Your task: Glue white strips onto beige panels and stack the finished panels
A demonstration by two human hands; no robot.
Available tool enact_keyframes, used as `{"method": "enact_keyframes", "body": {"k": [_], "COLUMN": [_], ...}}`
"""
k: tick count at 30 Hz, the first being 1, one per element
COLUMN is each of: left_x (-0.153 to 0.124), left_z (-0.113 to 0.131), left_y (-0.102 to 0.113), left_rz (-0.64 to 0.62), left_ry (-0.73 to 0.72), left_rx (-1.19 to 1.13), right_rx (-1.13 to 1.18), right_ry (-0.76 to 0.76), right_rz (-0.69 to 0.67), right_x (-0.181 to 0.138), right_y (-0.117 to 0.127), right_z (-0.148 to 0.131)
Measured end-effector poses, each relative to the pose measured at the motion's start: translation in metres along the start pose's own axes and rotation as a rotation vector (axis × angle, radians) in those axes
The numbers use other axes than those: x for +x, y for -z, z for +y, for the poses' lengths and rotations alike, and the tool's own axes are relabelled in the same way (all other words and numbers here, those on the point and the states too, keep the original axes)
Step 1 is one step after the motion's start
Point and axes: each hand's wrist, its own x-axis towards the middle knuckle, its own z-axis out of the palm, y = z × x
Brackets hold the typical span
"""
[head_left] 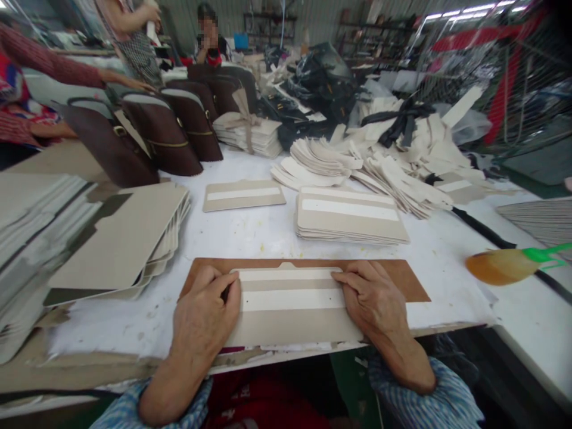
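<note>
Far left: a co-worker's sleeve (53, 67) reaches over the bench (250, 235) toward a row of brown bags (165, 134).

Left edge: fanned cards (111, 247) lie stacked, well apart from the work.

Left hand (203, 316): knuckles up on the left end of the panel (290, 319), fingers curled. The grip is closed around something small and dark at the fingertips; what it is cannot be told.

Panel: a beige piece with two white strips (290, 300), lying flat on a brown board (402, 279) at the bench's near lip, between both hands.

Right hand (370, 301): laid flat on the panel's right end, fingers spread. The grip is open and empty, pressing rather than holding.

Behind, right of centre: a stack (348, 219) of like panels.

Far right: a brush (504, 266) with a green handle, near the bench edge.

Risk: the panel sits loose on the board, so uneven pressure from either hand could probably skew it. Its near edge is at the lip, and a forward slip might tip it off. The brush looks liable to be knocked off by a passing elbow.
</note>
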Motion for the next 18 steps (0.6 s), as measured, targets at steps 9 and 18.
{"method": "enact_keyframes", "body": {"k": [9, 18], "left_x": [-0.003, -0.038], "left_z": [-0.004, -0.015], "left_y": [0.003, 0.009], "left_rz": [0.01, 0.083], "left_ry": [-0.016, -0.125], "left_rx": [-0.07, -0.049], "right_rx": [0.021, 0.076], "right_ry": [-0.107, 0.027], "right_rz": [0.154, 0.056], "right_x": [-0.014, -0.056], "right_y": [-0.003, -0.001], "right_z": [0.017, 0.0]}}
